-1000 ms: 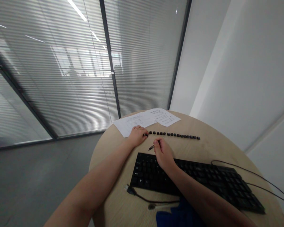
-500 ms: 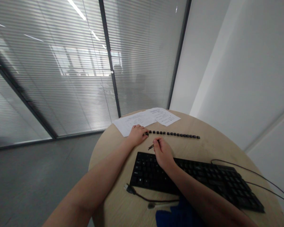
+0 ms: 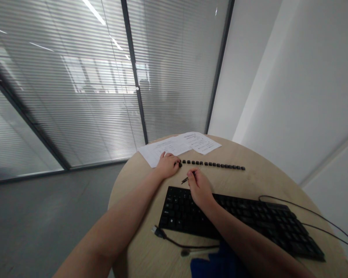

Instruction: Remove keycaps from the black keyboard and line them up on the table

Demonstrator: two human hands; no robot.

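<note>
My left hand (image 3: 167, 166) rests on the table at the left end of a row of small black keycaps (image 3: 209, 164). Its thumb and fingers are bent around an end keycap (image 3: 180, 165), partly hidden by them. My right hand (image 3: 200, 186) is closed around a small dark tool with a split tip (image 3: 185, 180), whose exact kind I cannot make out; the tip points left, just in front of the row. Below the right wrist lies a black keyboard (image 3: 185, 214), partly covered by my right forearm.
Printed paper sheets (image 3: 204, 143) lie at the far side of the round wooden table (image 3: 145, 247). A USB plug (image 3: 159, 232) with its cable is in front of the keyboard, near dark blue cloth (image 3: 208, 267). More black cable (image 3: 301, 205) loops at the right edge.
The fingers of my left hand have drawn back slightly to the left and shifted at the end of the keycap row. My right hand and its tool have hardly moved.
</note>
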